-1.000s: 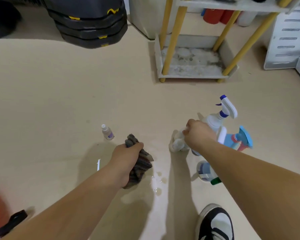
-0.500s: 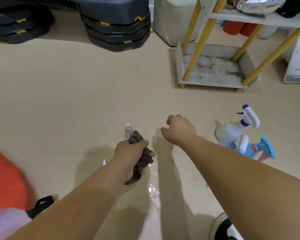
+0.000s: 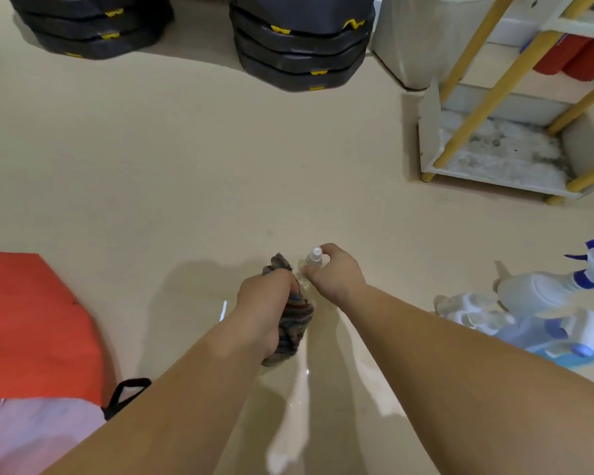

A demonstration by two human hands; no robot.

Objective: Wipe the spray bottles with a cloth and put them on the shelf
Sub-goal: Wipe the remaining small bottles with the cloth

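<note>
Two stacks of black cases with yellow latches, one (image 3: 93, 25) at upper left and one (image 3: 302, 53) at top centre, are set on the beige floor (image 3: 186, 166). A white bin (image 3: 422, 39) is seen beside them. Orange fabric (image 3: 31, 323) and a black strap (image 3: 124, 392) are found at lower left. A wet patch (image 3: 297, 399) is visible at bottom centre.

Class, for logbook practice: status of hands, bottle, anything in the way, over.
Left hand grips cloth. Right hand grips small bottle beside it. Other spray bottles on floor, right; none blocking shelf.

a single head-worn wide-angle view looks forward and steeply down at the floor (image 3: 186, 173), close over both hands (image 3: 268, 303), with the shelf (image 3: 494, 166) farther off at upper right.
</note>
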